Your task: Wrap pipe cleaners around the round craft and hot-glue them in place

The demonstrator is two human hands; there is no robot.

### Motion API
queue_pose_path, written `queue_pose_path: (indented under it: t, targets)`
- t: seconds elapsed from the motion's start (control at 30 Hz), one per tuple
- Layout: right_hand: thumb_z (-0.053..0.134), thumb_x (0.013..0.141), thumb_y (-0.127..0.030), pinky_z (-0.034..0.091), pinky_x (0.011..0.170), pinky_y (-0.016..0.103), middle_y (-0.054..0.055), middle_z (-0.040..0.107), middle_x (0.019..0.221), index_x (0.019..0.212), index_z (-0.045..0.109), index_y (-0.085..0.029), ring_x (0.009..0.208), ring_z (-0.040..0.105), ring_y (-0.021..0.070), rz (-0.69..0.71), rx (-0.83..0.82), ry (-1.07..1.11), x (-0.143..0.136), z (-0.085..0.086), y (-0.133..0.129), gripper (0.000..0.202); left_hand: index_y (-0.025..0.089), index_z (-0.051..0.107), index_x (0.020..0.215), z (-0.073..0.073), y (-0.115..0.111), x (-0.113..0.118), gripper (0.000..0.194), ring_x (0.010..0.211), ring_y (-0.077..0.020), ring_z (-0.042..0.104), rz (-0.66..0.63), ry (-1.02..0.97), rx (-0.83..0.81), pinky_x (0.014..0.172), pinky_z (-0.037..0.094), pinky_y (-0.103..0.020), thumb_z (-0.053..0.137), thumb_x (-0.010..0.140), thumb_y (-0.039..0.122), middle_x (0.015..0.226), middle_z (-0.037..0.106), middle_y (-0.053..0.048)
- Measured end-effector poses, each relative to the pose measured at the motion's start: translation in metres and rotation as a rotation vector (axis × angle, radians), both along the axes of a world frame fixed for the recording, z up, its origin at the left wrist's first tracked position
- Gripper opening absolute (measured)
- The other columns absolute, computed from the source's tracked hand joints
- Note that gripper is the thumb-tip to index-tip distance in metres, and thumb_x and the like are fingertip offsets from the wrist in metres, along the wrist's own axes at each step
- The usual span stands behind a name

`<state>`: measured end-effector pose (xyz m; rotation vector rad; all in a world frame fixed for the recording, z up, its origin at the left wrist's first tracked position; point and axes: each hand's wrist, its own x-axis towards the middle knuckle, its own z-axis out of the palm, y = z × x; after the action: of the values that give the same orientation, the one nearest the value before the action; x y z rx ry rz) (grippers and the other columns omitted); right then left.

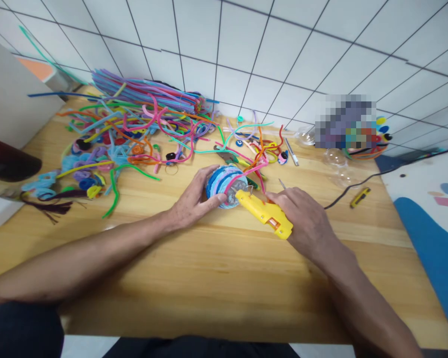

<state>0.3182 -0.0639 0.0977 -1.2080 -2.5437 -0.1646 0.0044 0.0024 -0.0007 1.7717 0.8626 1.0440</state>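
Both hands (248, 204) angled inward

Bright, even light; soft shadows under the forearms; wide-angle stretching toward the edges.

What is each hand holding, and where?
The left hand holds the blue wrapped piece by its side; the right hand grips the yellow glue gun, exact spot unclear.

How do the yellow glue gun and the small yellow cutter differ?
The glue gun is larger; the cutter is smaller. The glue gun is in the right hand, its tip toward the blue-wrapped piece, while the cutter lies on the table. Both are largely yellow.
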Motion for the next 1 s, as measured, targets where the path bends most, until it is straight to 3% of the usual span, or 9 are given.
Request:
queue_pose_path:
  t: [0.33,0.43,0.57,0.7,0.77,0.87,1.0]
  targets:
    - [0.052,0.118,-0.03,0.052,0.08,0.041,0.01,0.078,0.1,0.13,0.074,-0.019,0.09,0.067,0.0286,0.007,-0.003,0.017,-0.002,-0.006,0.002,0.028,0.024,0.045,0.168,-0.001,0.0,-0.001,0.082,0.159,-0.0404,0.059,-0.01,0.015,-0.009,0.138,0.048,-0.064,0.077,0.105,0.066,0.171,0.056,-0.02]
    - [0.05,0.118,-0.027,0.052,0.08,0.041,0.01,0.078,0.099,0.128,0.075,-0.021,0.09,0.068,0.0281,-0.019,-0.022,-0.002,-0.002,-0.007,0.005,0.028,0.025,0.045,0.168,-0.001,0.001,-0.002,0.081,0.161,-0.0407,0.058,-0.003,0.03,-0.002,0.139,0.047,-0.065,0.076,0.106,0.065,0.172,0.055,-0.02]
    - [0.053,0.114,-0.022,0.054,0.081,0.041,0.011,0.08,0.099,0.126,0.076,-0.02,0.092,0.072,0.0288,-0.058,0.0,0.011,0.009,-0.007,0.011,0.026,0.024,0.043,0.168,-0.001,0.002,-0.002,0.081,0.162,-0.0404,0.057,-0.013,0.035,0.006,0.14,0.046,-0.066,0.075,0.106,0.065,0.172,0.054,-0.021]
    - [0.06,0.11,-0.029,0.058,0.086,0.044,0.012,0.084,0.106,0.125,0.079,-0.024,0.098,0.077,0.0314,-0.121,-0.053,0.116,0.031,0.001,0.015,0.025,0.023,0.045,0.167,-0.003,0.004,0.001,0.081,0.161,-0.04,0.058,0.0,0.031,0.031,0.139,0.047,-0.065,0.075,0.106,0.066,0.17,0.056,-0.021]
    - [0.065,0.107,-0.037,0.061,0.087,0.045,0.01,0.085,0.107,0.121,0.081,-0.026,0.097,0.077,0.0308,-0.228,-0.118,0.257,0.046,0.005,0.019,0.024,0.023,0.047,0.166,-0.004,0.005,0.003,0.08,0.159,-0.0401,0.059,0.011,0.02,0.04,0.138,0.048,-0.065,0.076,0.105,0.066,0.168,0.058,-0.02]
    - [0.072,0.099,-0.049,0.061,0.082,0.043,0.008,0.084,0.097,0.11,0.081,-0.023,0.089,0.075,0.0292,-0.555,-0.219,0.516,0.073,0.003,0.029,0.029,0.023,0.048,0.165,-0.004,0.006,0.004,0.08,0.158,-0.0409,0.06,0.011,0.01,0.043,0.138,0.048,-0.067,0.075,0.104,0.067,0.168,0.059,-0.02]
    - [0.073,0.086,-0.053,0.061,0.094,0.05,0.013,0.085,0.103,0.109,0.08,-0.019,0.096,0.076,0.0326,-0.805,-0.263,0.624,0.106,-0.019,0.043,0.042,0.018,0.045,0.166,-0.002,0.006,0.005,0.086,0.16,-0.0422,0.058,0.008,0.032,0.01,0.14,0.045,-0.068,0.073,0.103,0.071,0.17,0.057,-0.024]
